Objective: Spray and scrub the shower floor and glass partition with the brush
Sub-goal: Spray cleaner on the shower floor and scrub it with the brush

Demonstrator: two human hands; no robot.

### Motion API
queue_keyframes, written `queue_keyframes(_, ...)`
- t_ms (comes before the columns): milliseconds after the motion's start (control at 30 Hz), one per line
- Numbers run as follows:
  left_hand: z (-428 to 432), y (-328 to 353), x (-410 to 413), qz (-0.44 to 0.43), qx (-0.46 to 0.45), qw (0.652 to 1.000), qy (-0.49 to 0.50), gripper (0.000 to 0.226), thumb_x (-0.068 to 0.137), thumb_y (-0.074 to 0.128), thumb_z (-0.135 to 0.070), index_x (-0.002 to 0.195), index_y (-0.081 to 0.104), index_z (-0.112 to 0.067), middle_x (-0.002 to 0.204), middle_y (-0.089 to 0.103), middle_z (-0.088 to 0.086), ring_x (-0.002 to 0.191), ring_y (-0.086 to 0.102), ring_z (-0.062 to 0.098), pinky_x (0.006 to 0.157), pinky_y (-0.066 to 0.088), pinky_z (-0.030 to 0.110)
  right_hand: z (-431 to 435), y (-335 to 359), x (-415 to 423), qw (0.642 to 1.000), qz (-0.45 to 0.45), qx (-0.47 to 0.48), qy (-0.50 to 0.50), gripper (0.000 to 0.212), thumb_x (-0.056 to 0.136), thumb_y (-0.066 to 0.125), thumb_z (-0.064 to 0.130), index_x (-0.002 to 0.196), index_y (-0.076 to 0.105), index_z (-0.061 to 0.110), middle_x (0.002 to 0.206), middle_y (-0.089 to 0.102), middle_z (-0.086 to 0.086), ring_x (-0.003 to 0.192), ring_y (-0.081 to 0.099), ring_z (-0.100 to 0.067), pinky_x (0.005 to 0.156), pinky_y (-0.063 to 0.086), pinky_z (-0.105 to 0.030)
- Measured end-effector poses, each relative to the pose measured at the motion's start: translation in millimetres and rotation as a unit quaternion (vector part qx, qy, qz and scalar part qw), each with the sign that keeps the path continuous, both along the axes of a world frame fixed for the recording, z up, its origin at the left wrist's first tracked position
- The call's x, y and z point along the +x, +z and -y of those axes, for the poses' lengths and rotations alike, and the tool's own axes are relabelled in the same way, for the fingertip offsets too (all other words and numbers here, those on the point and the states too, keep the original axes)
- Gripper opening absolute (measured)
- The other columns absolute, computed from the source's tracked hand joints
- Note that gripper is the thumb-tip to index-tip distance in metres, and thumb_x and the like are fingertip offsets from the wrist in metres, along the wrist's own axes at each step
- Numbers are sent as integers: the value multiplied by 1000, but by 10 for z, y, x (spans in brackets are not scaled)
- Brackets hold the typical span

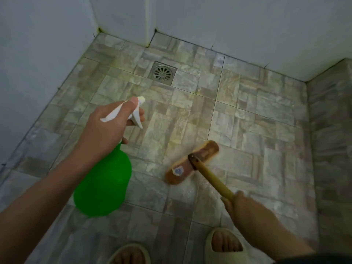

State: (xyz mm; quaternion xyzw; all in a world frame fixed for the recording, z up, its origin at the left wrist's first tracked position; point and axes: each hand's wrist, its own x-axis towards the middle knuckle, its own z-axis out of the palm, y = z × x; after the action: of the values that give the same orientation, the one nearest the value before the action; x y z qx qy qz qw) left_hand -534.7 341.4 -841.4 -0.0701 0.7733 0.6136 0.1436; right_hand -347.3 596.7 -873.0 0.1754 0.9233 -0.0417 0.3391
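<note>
The left hand (112,122) grips the green spray bottle (103,183) by its neck, the right hand (245,208) is wrapped round the brush (191,162) handle, head down mid-floor before the drain (163,73); wet shower floor (257,115) could let the slippers (226,244) slip.

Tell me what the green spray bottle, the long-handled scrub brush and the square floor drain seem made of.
Green spray bottle: likely plastic, smooth and evenly bright all over. Long-handled scrub brush: probably wood, with a brown block and a yellowish stick. Square floor drain: metal, by its dull grey sheen.
</note>
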Motion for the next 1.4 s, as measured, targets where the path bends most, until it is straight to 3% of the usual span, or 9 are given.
queue_keyframes(167,11,-57,-36,-3,-7,1000,-4,29,99,54,-48,82,76,-41,90,78,-11,87,74,3,42,46,17,173,-412,-1256,992,-103,-66,-16,45,100,28,49,100,49,9,90,57,-8,86,61,-30,66,38,-30)
queue_keyframes(400,149,-45,-46,1,18,999,43,22,100,52,-47,95,73,-43,88,78,-17,87,74,1,48,49,21,179,-114,-244,998,-65,11,5,38,97,23,56,90,37,21,68,42,11,56,46,-9,51,38,-23)
queue_keyframes(500,168,-88,-34,4,14,999,51,22,100,53,-47,93,74,-43,88,78,-16,88,75,4,50,48,26,272,-299,-991,995,-86,-41,-14,40,99,27,51,90,41,15,72,45,3,67,48,-20,63,40,-30)
queue_keyframes(633,178,-142,-25,11,8,999,49,23,100,52,-46,91,73,-43,85,78,-16,86,75,4,51,48,26,196,-487,-1730,990,-120,-77,-9,44,102,27,46,96,50,8,86,56,-10,68,50,-24,61,41,-34)
queue_keyframes(800,239,-105,-2,17,15,998,59,22,101,50,-46,99,72,-43,87,77,-18,87,74,2,45,48,18,213,-199,-625,996,-80,-19,-18,40,98,25,53,87,39,17,73,53,2,56,47,-12,53,40,-28)
queue_keyframes(900,246,-103,37,21,9,997,67,25,100,50,-47,104,73,-39,87,77,-18,87,73,0,45,48,17,233,-302,-1143,996,-81,-39,-28,44,99,27,51,90,44,12,78,56,-4,59,49,-18,60,43,-32)
queue_keyframes(1033,263,-96,82,18,7,997,71,25,101,49,-48,105,73,-40,90,77,-19,88,72,-3,47,49,16,260,-445,-2161,988,-115,-102,-27,50,102,27,46,81,49,6,70,52,-7,53,53,-23,48,47,-34)
queue_keyframes(1233,324,-44,168,13,11,996,86,29,100,49,-47,113,73,-38,94,77,-15,92,71,-5,47,49,16,162,-344,-1228,995,-90,-50,-12,51,99,28,50,98,54,5,72,48,0,65,51,-20,62,43,-32)
queue_keyframes(1400,312,-11,201,0,2,995,103,25,100,50,-45,98,74,-39,90,77,-18,86,71,-6,47,50,18,282,-399,-2475,991,-104,-79,-3,49,101,26,46,97,50,4,76,55,-8,59,57,-25,49,45,-31)
